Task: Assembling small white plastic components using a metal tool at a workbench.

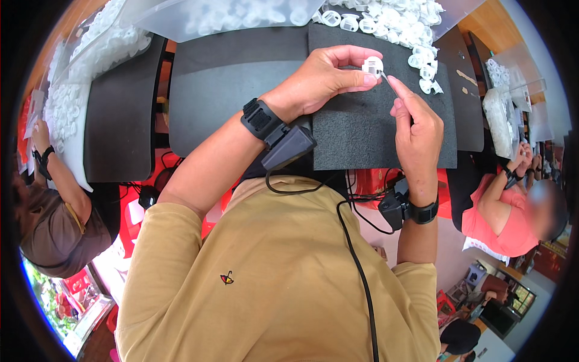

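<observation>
My left hand (322, 78) pinches a small white round plastic part (372, 65) between thumb and fingers, above a dark grey foam mat (356, 139). The part has a rectangular opening on the side that shows. My right hand (419, 123) is closed round a thin tool, with the index finger stretched along it. Only the narrow metallic tip (384, 76) of the tool shows, touching or very close to the part's right edge. The rest of it is hidden in my hand, so its exact kind cannot be made out.
A heap of similar white parts (398, 21) lies at the mat's far edge, with several more trailing down its right side. Beyond stands a translucent bin (229, 27) of white pieces. People (60, 211) sit at both sides. Cables hang from my wrist devices (289, 148).
</observation>
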`<state>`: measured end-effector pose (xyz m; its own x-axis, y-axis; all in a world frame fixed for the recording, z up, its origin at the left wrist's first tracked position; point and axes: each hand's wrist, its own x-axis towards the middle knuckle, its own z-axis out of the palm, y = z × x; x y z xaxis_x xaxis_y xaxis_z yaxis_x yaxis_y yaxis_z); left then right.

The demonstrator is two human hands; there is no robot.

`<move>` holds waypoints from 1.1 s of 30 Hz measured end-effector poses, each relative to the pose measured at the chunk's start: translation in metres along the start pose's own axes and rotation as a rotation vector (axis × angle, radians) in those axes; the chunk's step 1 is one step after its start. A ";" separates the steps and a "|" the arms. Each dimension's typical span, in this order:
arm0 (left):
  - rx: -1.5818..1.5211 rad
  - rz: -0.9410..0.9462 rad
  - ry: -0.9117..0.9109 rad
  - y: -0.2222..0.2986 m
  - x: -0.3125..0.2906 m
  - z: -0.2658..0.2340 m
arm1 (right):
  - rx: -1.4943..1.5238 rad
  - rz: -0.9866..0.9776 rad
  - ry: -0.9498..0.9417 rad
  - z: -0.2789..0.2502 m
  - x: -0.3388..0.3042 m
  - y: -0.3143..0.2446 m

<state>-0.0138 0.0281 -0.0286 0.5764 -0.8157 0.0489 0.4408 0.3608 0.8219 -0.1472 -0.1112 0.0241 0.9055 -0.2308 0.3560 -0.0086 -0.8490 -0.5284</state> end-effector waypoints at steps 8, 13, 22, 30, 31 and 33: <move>0.040 0.037 0.018 -0.001 0.000 0.001 | -0.002 0.008 0.009 0.003 0.001 -0.004; 0.032 0.051 0.033 0.000 -0.001 0.003 | -0.037 -0.028 0.014 0.003 0.002 -0.005; 0.031 0.048 0.047 0.001 -0.002 0.003 | -0.206 -0.117 0.015 -0.001 0.006 -0.010; 0.049 0.080 0.047 0.001 -0.001 0.004 | 0.013 -0.052 -0.057 -0.003 0.010 0.001; 0.034 0.072 0.047 0.000 0.000 0.004 | 0.167 0.029 -0.094 -0.003 0.010 0.003; 0.021 0.064 0.048 0.000 -0.001 0.003 | 0.135 0.002 -0.088 -0.001 0.010 0.002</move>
<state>-0.0165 0.0273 -0.0265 0.6356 -0.7685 0.0743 0.3879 0.4010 0.8299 -0.1389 -0.1158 0.0276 0.9392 -0.1852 0.2890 0.0409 -0.7756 -0.6299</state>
